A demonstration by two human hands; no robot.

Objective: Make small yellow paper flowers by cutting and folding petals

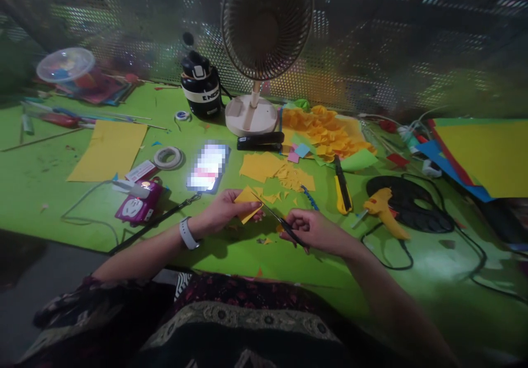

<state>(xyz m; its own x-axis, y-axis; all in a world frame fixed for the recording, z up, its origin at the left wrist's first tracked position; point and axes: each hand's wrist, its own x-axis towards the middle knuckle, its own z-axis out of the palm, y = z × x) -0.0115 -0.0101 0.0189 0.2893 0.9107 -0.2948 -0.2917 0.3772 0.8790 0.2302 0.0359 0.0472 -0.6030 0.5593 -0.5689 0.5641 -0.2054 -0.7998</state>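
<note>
My left hand [226, 209] pinches a small folded-looking piece of yellow-orange paper [246, 198] over the green tabletop [231, 250]. Dark-handled scissors [284, 226] are in my right hand [307, 228], their blades reaching the paper's right edge. Whether the blades are cutting at this instant I cannot tell. Just beyond my hands lie orange paper scraps [295, 175] and a larger orange sheet piece [259, 166]. Small offcuts [267, 241] rest on the table beneath the scissors. A lit phone [208, 165] lies beyond my left hand.
A fan [267, 27], a black bottle [202, 87] and a stapler [260, 141] stand or lie at the back. To the right are a yellow cutter [342, 186] and a corded glue gun [385, 211]. Leftward sit a tape roll [168, 158] and a purple power adapter [138, 206].
</note>
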